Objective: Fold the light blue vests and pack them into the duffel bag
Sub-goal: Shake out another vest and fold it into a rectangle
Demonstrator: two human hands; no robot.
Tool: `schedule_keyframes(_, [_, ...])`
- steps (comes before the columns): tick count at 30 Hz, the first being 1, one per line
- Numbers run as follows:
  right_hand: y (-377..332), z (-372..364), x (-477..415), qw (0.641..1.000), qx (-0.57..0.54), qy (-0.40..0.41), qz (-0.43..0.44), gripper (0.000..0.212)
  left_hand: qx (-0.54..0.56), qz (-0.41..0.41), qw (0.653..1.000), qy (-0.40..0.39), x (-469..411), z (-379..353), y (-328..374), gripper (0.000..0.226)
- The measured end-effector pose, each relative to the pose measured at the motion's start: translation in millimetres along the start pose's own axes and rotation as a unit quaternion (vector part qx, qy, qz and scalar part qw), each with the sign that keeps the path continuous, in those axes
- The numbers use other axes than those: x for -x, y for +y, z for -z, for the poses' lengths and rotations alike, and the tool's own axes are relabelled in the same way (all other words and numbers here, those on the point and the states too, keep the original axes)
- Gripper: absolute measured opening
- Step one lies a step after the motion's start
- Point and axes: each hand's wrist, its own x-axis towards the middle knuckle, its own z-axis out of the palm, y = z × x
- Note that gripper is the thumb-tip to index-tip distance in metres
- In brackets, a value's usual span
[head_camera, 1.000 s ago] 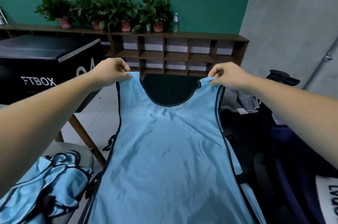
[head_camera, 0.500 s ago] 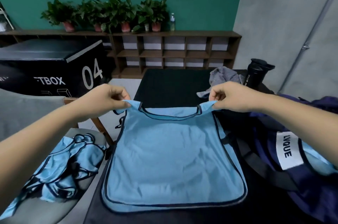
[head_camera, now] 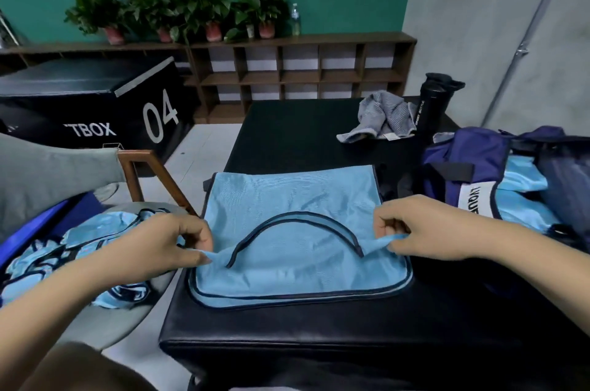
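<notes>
Pinching one shoulder strap each, the left hand (head_camera: 172, 247) and right hand (head_camera: 412, 227) have drawn the top of the light blue vest (head_camera: 287, 199) toward the person since half a second ago. The vest is now doubled over, and its navy-bound neckline arcs across the near half. It is thin mesh with dark piping and rounded hem corners, lying flat on a black padded table (head_camera: 287, 323). Left of the vest, more vests (head_camera: 95, 247) lie crumpled on a grey chair (head_camera: 105, 320). Right of it sits the navy duffel bag (head_camera: 479, 167), with blue fabric showing inside. Beyond the vest are a striped grey towel (head_camera: 383, 119) and a black bottle (head_camera: 431, 106), then wooden shelving (head_camera: 303, 71) and potted plants (head_camera: 178, 7).
</notes>
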Motion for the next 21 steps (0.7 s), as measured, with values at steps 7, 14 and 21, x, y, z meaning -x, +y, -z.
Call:
schedule_keyframes(7, [13, -24, 15, 0.997, 0.003, -0.07, -0.011, 0.029, -0.025, 0.002, 0.998, -0.054, 10, -24, -6, 0.015])
schedule_keyframes(14, [26, -38, 21, 0.993, 0.02, -0.117, -0.028, 0.033, -0.029, 0.026, 0.995, -0.087, 17, -35, -11, 0.017])
schedule_keyframes(21, [27, -39, 22, 0.994, 0.009, -0.105, -0.009, 0.027, 0.022, 0.055, 0.994, -0.097, 16, -33, -4, 0.005])
